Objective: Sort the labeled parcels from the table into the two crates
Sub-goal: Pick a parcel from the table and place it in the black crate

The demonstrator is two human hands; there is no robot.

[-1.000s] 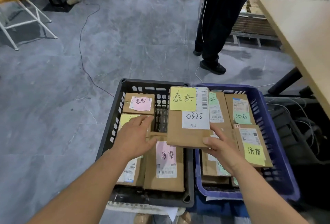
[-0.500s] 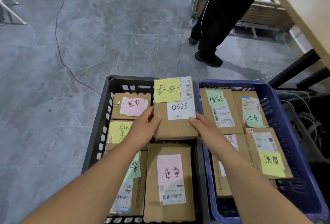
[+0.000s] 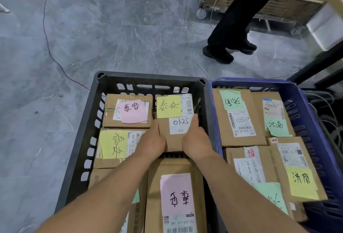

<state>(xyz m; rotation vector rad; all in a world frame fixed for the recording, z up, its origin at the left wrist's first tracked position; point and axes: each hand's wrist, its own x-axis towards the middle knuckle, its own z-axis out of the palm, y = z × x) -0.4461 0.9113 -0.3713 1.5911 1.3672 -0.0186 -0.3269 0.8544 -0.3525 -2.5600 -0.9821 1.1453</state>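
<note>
Both hands are gripping one parcel (image 3: 174,132) (yellow note, "0325" label) at centre frame: the left hand (image 3: 151,142) is clasping its left edge, the right hand (image 3: 194,140) its right edge, fingers closed on the cardboard. The parcel is sitting inside the black crate (image 3: 78,158), beside the blue crate (image 3: 306,114) at right.

Both bare forearms reach up from the bottom edge toward frame center, converging. Left hand (image 3: 151,140) and right hand (image 3: 194,140) sit side by side, palms facing inward, fingers curled forward, clamping something between them. Wrists straight, thumbs on top.
</note>
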